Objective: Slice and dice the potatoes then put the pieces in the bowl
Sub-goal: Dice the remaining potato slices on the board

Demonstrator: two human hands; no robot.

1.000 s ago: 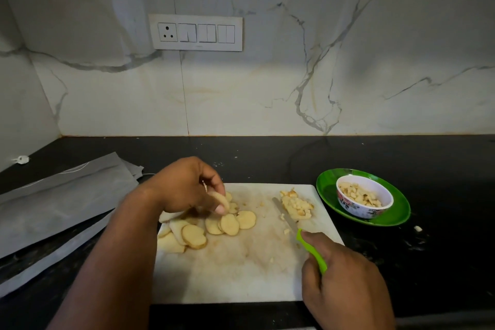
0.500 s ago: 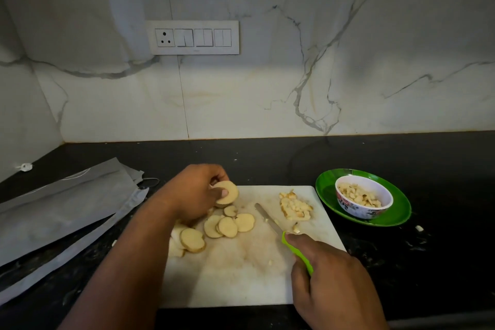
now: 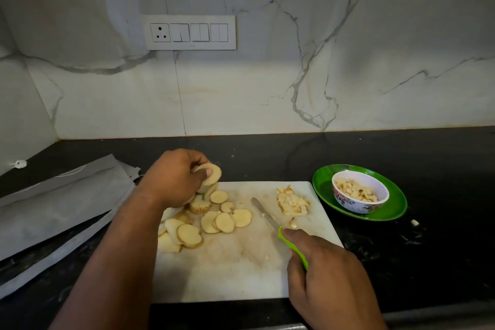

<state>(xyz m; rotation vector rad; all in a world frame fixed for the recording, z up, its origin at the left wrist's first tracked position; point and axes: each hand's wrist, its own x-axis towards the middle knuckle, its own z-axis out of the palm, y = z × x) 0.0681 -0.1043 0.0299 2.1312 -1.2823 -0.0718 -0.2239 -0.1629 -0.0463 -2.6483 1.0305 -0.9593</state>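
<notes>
Your left hand (image 3: 174,178) pinches what looks like several potato slices (image 3: 211,175) above the far-left board (image 3: 227,270); your right hand (image 3: 325,273) grasps the knife (image 3: 278,230), blade resting near the diced pile (image 3: 292,201).

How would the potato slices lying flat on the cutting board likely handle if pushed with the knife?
The potato slices look thin, flat and stiff, so they would probably slide rather than roll. Their cut faces look moist, so overlapping ones may cling together. The knife lies beside them on the cutting board, whose smooth surface should let them glide.
</notes>
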